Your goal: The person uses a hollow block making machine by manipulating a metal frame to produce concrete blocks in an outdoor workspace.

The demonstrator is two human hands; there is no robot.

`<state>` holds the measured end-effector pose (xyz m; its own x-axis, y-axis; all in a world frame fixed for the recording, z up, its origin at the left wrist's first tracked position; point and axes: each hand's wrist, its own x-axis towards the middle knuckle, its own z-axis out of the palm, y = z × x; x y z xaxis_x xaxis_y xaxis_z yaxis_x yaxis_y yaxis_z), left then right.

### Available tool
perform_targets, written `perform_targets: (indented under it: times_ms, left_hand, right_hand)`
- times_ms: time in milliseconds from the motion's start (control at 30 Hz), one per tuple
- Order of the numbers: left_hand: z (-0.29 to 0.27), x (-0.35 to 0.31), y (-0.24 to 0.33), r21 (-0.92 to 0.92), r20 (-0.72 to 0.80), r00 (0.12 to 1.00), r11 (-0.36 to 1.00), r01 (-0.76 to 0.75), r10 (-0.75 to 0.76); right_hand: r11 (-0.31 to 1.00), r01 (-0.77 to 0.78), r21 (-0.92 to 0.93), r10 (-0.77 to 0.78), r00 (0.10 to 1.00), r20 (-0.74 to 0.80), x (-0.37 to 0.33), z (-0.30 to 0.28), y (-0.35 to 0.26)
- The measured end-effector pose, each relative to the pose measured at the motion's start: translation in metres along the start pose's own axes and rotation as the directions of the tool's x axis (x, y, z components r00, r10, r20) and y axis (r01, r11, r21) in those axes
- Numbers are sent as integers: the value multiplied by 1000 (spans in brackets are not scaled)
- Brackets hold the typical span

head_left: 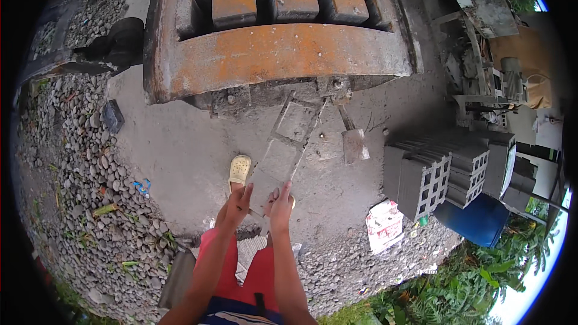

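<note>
A long, narrow, ladder-shaped grey frame (287,138) with crossbars slants away from me, its far end reaching the underside of a rusty orange steel block mould (289,54). My left hand (241,200) is closed on the near end of the frame's left rail. On the opposite rail, my right hand (279,203) is closed too, with the thumb pointing forward along it. Just right of the frame lies a flat grey plate with a short handle (355,146), on the concrete. Part of the frame's near end is hidden by my hands.
Stacked hollow concrete blocks (421,174) stand at the right, beside a blue barrel (475,219). A white and red sack (384,225) lies in front of them. Loose stones (84,162) spread along the left. A dark block (112,115) sits at the concrete's edge.
</note>
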<state>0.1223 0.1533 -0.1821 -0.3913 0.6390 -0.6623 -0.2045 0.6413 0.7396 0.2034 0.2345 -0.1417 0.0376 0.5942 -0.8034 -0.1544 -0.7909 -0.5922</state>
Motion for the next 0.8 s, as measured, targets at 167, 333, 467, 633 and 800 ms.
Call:
perform_targets:
  times_ms: [167,333,467,633,800]
  left_hand:
    - [13,-23,-22,-68,343,904,967,-246,254]
    - [-29,-9,25,-241,379,893,958,-158,243]
    - [-85,-6,97,-181,321,924,971,-157,209]
    - [-131,8,104,14,152,975,986,-168,164]
    - [-145,-5,106,93,4,1000,996,16,-16]
  right_hand:
    - [863,209,-459,-302,943,-138,-64,-30,-21]
    - [566,420,-709,-589,808,8,-124,-66,-109]
    - [586,445,-677,-612,791,-9,-114,-74,-171]
    - [579,501,-643,-647,762,12,-81,-51,-224]
    - [527,487,-697,-619,781,78,-34,-28,-268]
